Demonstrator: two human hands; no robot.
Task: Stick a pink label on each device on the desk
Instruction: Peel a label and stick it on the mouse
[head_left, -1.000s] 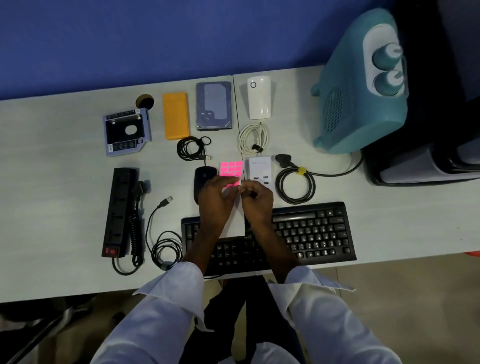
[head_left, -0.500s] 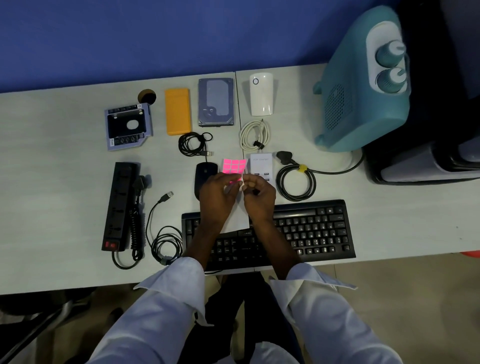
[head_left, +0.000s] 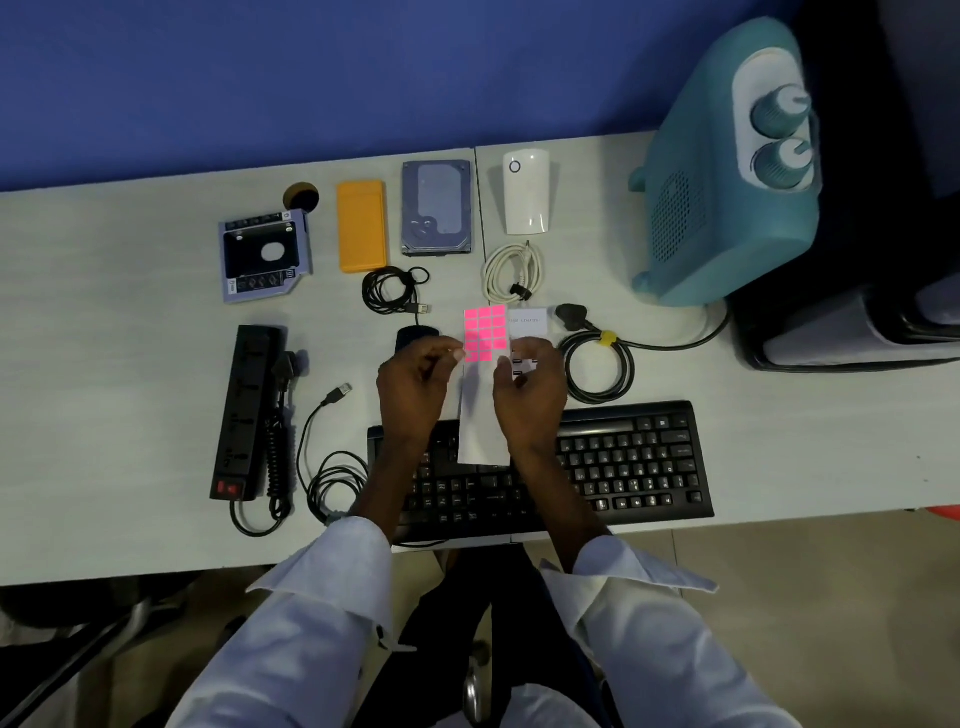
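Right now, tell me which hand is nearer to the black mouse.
Left. The left hand is right at the mouse, covering its near end; the right hand is off to the mouse's right, beyond the label sheet both hands hold.

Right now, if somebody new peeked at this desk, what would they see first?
The glowing pink labels jump out first, on a white sheet that the left hand and right hand hold by its edges above the black keyboard, mid-desk. Next comes the big teal machine at the far right corner, then the orange box in the back row.
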